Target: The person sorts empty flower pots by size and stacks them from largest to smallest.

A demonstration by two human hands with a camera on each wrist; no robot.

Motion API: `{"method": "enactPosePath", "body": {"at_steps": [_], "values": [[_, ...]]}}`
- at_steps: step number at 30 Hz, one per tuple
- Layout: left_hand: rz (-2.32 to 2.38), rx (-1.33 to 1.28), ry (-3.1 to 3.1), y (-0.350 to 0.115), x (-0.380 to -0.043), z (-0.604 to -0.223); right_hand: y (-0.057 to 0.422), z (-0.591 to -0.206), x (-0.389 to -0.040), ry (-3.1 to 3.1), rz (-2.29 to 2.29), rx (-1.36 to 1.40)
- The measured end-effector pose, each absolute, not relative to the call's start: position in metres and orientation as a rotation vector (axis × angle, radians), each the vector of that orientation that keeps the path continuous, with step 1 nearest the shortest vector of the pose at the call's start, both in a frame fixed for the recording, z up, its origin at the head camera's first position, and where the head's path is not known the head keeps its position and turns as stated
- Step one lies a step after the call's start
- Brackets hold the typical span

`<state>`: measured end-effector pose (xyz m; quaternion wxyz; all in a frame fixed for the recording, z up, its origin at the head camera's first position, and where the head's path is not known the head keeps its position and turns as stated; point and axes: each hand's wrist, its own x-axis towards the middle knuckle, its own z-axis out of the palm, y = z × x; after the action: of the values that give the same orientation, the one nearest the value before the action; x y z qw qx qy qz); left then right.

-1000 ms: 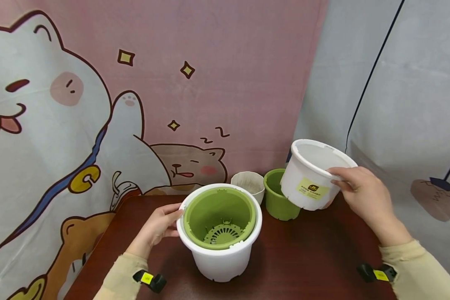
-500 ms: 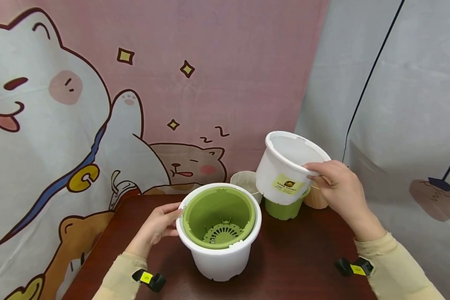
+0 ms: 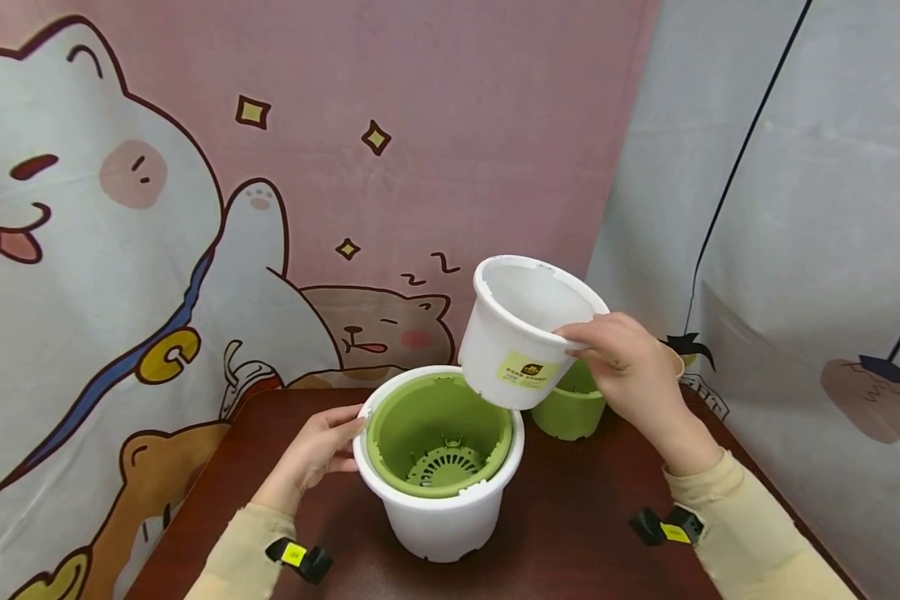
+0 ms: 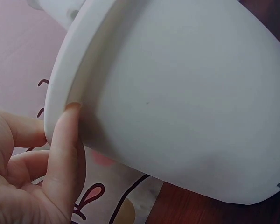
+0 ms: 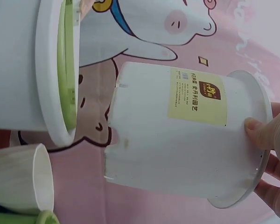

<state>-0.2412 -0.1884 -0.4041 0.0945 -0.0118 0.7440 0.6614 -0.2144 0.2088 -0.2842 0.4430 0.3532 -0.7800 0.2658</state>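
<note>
A large white flowerpot [image 3: 442,529] stands on the table, and a green flowerpot [image 3: 412,417] with a slotted bottom is nested inside it. My left hand [image 3: 318,450] holds the large pot's rim from the left, its thumb pressed under the lip in the left wrist view. Held in the air over the right side of the nested pots, a second white flowerpot [image 3: 487,358] with a yellow label [image 5: 198,96] tilts with its base to the lower left. My right hand [image 3: 633,375] pinches this pot's rim, thumb on the outside wall.
Behind the raised pot, another green flowerpot [image 3: 568,415] stands on the dark red table [image 3: 585,517]. A cream pot [image 5: 18,179] shows in the right wrist view. A pink printed cloth [image 3: 495,125] hangs behind the table.
My right hand has carried the labelled white pot leftward, from above the back right of the table to over the nested pots. My left hand and the large pot have stayed in place.
</note>
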Motion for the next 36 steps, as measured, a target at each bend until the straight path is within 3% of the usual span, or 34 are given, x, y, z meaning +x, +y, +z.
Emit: {"method": "enactPosePath", "body": {"at_steps": [19, 36], "values": [[1.958, -0.039, 2.213, -0.187, -0.241, -0.403, 0.159, -0.296, -0.22, -1.825, 0.615, 1.184], [1.967, -0.046, 2.213, -0.187, -0.241, -0.404, 0.144, -0.326, -0.218, -1.916, 0.612, 1.24]]}}
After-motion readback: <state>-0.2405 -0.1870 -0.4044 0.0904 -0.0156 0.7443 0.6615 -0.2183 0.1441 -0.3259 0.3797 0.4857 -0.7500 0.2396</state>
